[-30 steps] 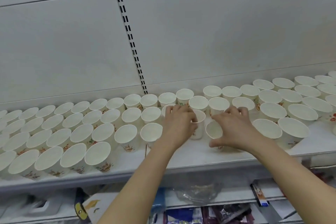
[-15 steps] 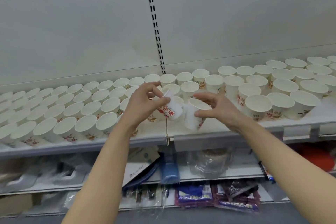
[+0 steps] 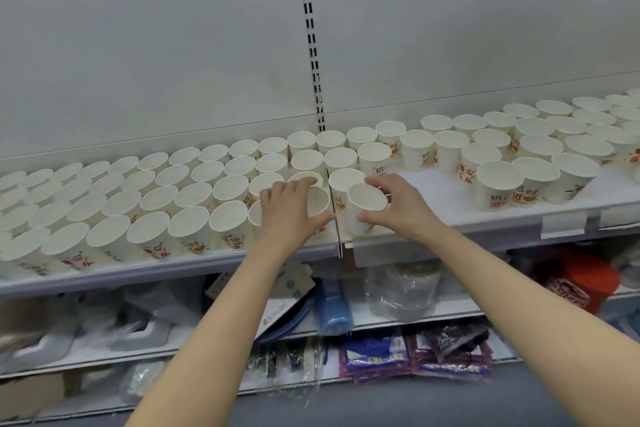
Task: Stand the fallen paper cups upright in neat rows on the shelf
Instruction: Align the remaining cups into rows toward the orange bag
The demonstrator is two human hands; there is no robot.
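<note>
Pale grey back panels, slotted upright, lower shelf

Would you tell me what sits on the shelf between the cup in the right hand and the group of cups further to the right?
In the head view, nothing: bare shelf separates the right hand's cup from the cup group.
</note>
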